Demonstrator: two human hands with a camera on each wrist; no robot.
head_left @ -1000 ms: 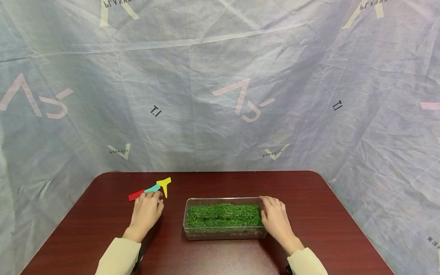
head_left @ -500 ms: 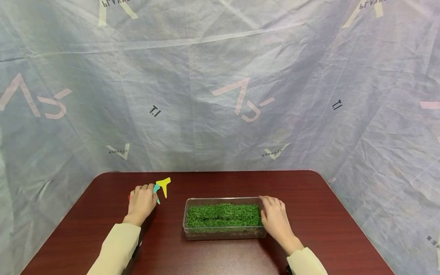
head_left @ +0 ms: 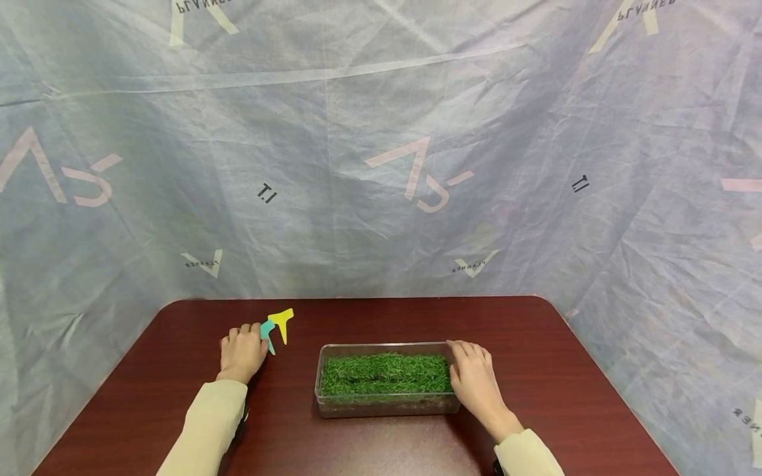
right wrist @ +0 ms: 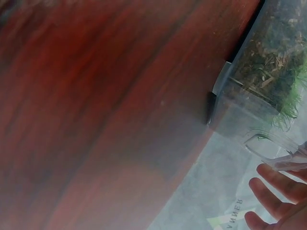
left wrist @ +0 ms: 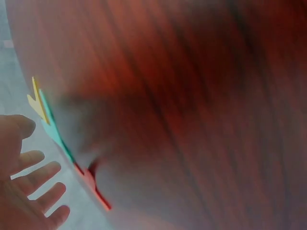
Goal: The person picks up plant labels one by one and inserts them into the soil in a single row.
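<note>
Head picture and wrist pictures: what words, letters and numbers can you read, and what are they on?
"PLANNER": grey cloth, several times, flipped; some are cut off or faint.
"T.I": grey cloth, twice, tilted.
"ANNER": same cloth in the right wrist view, flipped.
Pink shapes and pale yellow shapes on the cloth: maybe letters, but I can't tell which.
No numbers show, nor writing on the yellow tag, teal tag, red tag or clear tray.

A makeshift draped booth (head_left: 506, 132): wrinkled grey fabric (head_left: 333, 231) printed with logos (head_left: 419, 168) hangs along the far, left and right sides of a reddish-brown wood-grain table (head_left: 595, 410); home or workplace, I cannot tell.
</note>
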